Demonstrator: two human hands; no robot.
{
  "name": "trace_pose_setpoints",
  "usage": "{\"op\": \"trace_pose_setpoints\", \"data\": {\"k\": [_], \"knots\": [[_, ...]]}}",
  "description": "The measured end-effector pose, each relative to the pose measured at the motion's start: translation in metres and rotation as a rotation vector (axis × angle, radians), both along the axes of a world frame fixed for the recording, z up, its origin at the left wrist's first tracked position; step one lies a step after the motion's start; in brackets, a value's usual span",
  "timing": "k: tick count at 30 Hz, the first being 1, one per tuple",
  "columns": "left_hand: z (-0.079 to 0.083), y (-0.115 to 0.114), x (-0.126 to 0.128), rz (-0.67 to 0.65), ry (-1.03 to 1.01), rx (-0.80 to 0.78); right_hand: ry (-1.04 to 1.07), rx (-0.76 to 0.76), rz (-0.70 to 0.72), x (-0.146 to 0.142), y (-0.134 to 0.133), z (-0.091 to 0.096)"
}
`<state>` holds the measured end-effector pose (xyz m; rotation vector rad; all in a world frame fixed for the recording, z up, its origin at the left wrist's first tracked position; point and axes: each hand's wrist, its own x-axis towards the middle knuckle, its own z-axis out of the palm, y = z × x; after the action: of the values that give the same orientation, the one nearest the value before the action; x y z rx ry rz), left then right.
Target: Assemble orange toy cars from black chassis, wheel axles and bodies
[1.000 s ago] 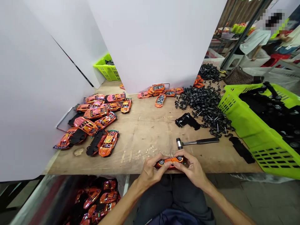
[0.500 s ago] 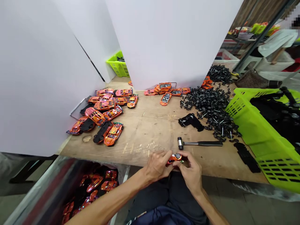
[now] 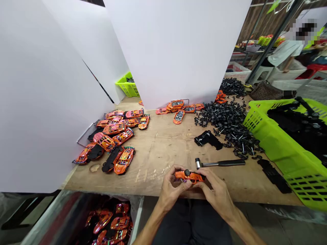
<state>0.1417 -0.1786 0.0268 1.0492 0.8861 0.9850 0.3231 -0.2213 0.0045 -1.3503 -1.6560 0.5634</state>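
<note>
Plywood tabletop [image 3: 155, 160], near edge: my left fingers [image 3: 176, 169] and right fingers [image 3: 204, 177] pinch an orange toy car [image 3: 189, 176], now turned side-on.

Beyond the held car [image 3: 189, 176], a hand could pass over the plywood bench [image 3: 163, 153] between the car pile [image 3: 112, 136] at left and the hammer [image 3: 219, 163] at right. Farther right, the wheel heap [image 3: 227, 126] and green basket [image 3: 265, 143] block the way; white panels [image 3: 178, 51] bar the far side.
</note>
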Motion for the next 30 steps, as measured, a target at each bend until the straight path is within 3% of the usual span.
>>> {"op": "trace_pose_setpoints", "data": {"k": [2,5,10,15,20,24,27,30], "knots": [[-0.002,0.002,-0.007,-0.014,0.149,0.053,-0.106,-0.014,0.11,0.009,0.004,0.008],[-0.006,0.002,-0.012,-0.022,0.307,0.131,-0.148,-0.05,0.145,0.014,0.009,0.016],[-0.013,0.0,-0.013,-0.038,0.41,0.196,-0.008,-0.181,0.031,0.006,0.011,0.008],[-0.015,0.006,-0.021,-0.125,0.422,0.405,0.117,-0.094,-0.053,0.0,0.005,-0.005],[0.008,0.016,-0.026,-0.314,0.657,0.752,0.064,-0.239,0.052,0.011,0.008,0.014],[0.025,0.016,-0.01,-0.37,0.942,0.965,0.077,-0.329,0.014,0.008,0.018,0.042],[0.025,0.016,-0.003,-0.385,1.011,0.908,0.158,-0.387,0.02,0.007,0.031,0.056],[0.021,0.017,-0.011,-0.37,0.822,0.604,0.181,-0.429,0.128,0.028,0.045,0.058]]}}
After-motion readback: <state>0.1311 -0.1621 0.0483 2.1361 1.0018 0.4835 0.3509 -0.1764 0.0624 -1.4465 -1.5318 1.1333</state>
